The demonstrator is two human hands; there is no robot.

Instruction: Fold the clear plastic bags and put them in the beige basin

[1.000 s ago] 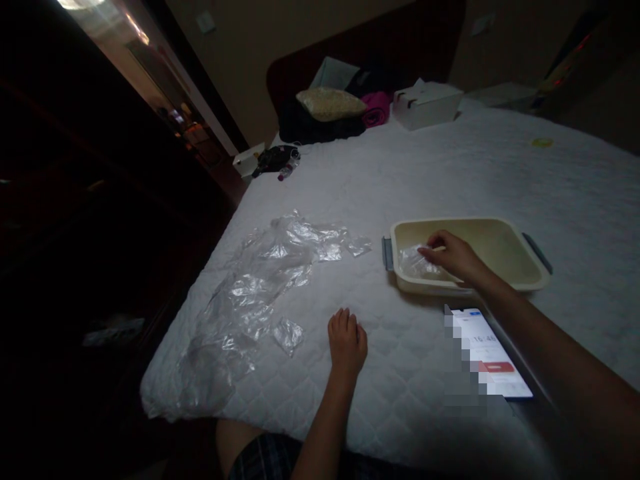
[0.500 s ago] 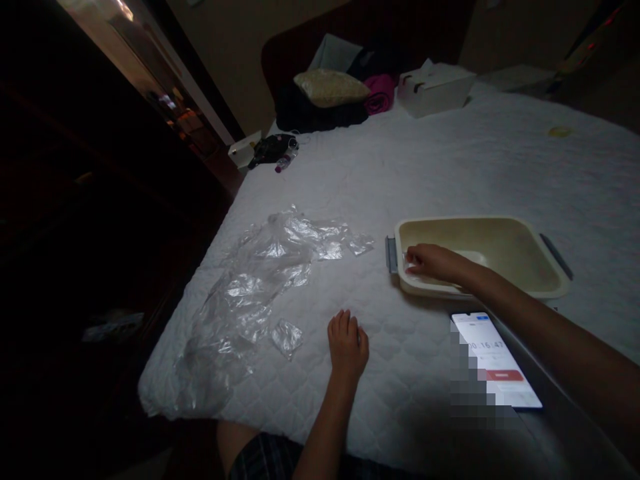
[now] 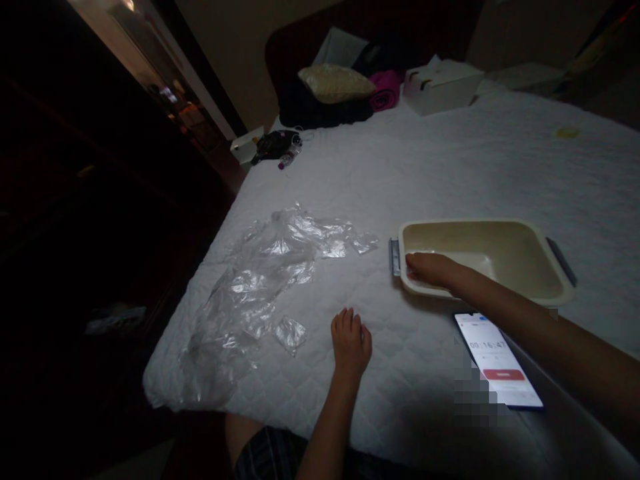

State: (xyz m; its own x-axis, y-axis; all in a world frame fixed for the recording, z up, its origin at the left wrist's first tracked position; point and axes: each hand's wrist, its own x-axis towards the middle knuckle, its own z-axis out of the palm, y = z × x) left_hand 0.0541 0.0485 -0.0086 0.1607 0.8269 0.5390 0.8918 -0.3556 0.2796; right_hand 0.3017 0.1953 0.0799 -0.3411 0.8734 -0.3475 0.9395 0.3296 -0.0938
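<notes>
My right hand (image 3: 431,268) reaches into the left end of a cream plastic bin (image 3: 515,233) with grey side handles. Its fingers are closed and point down toward the bin's floor. A faint glint of clear plastic (image 3: 421,252) shows by the fingers; its shape is mostly hidden. My left hand (image 3: 351,339) rests palm down on the white quilted bed cover (image 3: 380,393), fingers a little bent and apart, holding nothing. Left of it lie a small folded clear plastic bag (image 3: 291,335) and a wide spread of crinkled clear plastic bags (image 3: 250,287).
A phone (image 3: 503,360) showing a running timer lies in front of the bin, under my right forearm. Toward the headboard are a cushion (image 3: 335,83), a rolled pink cloth (image 3: 385,92) and a white box (image 3: 443,87). A bottle (image 3: 289,157) lies near the bed's far left edge.
My right hand has sunk slightly lower into the bin's left end. My left hand stays put on the bed. The whole view has shifted a little.
</notes>
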